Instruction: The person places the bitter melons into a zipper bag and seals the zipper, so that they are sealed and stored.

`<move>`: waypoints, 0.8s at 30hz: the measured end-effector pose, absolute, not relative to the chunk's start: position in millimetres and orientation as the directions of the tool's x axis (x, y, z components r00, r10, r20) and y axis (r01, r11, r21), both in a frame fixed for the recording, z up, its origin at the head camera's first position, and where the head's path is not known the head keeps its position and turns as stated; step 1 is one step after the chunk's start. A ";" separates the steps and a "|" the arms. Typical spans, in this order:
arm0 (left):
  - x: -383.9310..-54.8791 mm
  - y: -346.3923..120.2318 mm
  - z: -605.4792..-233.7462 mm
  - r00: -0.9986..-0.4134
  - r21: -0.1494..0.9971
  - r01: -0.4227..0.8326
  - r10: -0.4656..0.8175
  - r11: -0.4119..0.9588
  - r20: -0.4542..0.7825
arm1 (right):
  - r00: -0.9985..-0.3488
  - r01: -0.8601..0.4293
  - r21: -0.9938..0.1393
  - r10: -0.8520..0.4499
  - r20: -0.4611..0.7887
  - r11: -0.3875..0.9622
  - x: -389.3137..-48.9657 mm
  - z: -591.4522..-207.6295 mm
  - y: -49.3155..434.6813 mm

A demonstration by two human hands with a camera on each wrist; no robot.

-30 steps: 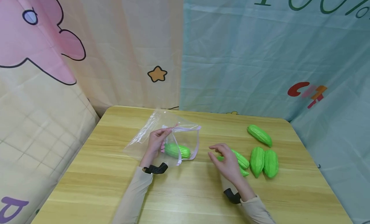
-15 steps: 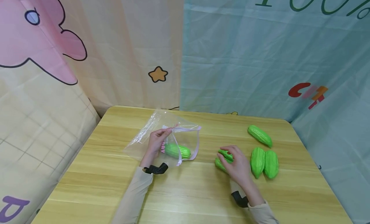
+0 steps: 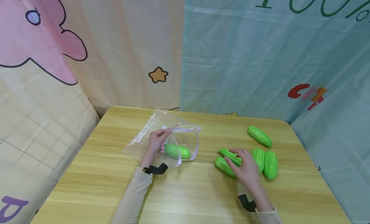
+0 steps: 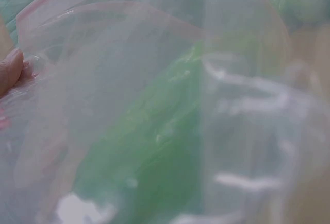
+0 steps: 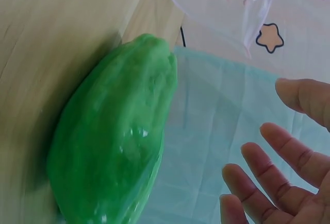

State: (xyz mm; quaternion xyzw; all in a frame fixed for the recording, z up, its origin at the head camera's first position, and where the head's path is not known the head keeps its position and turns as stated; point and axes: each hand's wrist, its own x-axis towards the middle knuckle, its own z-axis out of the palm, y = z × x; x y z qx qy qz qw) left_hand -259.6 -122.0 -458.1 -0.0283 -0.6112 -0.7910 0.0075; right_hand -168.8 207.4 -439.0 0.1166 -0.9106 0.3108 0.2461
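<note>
The left hand (image 3: 157, 141) pinches the lilac rim (image 3: 185, 130) of a clear bag (image 3: 151, 121) on the left part of the wooden table (image 3: 173, 201); the bag's mouth gapes rightward, with one bagged green gourd (image 3: 173, 151) lying inside. The right hand (image 3: 246, 168), fingers loosely spread and thumb apart, is over two nearer gourds (image 3: 224, 166) and hides their right ends from the head camera. Just right of it, partly covered by the hand, stands a side-by-side pair of gourds (image 3: 270, 164); a single gourd (image 3: 259, 136) lies farther back, apart. Black wrist mounts (image 3: 247, 203) sit at both sleeves (image 3: 131, 193). Behind the table hangs a printed curtain (image 3: 231, 57) with an orange star (image 3: 158, 75). Bag film blurs the left wrist view.
</note>
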 end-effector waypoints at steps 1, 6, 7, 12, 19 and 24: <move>-259.6 -122.0 -458.0 -0.998 0.966 0.045 0.025 -0.255 0.053 | -0.852 -0.364 -0.505 -0.060 0.521 0.782 -168.2 -439.0 209.1; -259.4 -122.0 -457.7 -0.998 0.964 0.052 0.023 -0.260 0.060 | -0.859 -0.346 -0.490 -0.060 0.508 0.800 -165.3 -437.9 216.6; -259.5 -122.0 -457.8 -0.998 0.964 0.048 0.024 -0.261 0.057 | -0.864 -0.338 -0.488 -0.059 0.500 0.805 -164.7 -437.7 218.0; -259.5 -122.4 -458.1 -0.999 0.962 0.031 0.032 -0.271 0.042 | -0.899 -0.280 -0.481 -0.051 0.434 0.831 -161.4 -437.3 223.8; -275.0 -123.0 -483.4 -0.996 0.965 0.088 -0.028 -0.248 0.084 | -0.929 -0.241 -0.456 -0.068 0.364 0.856 -159.7 -440.3 228.8; -274.2 -123.2 -483.3 -0.997 0.964 0.079 -0.020 -0.256 0.076 | -0.932 -0.242 -0.437 -0.084 0.352 0.866 -159.0 -443.4 230.5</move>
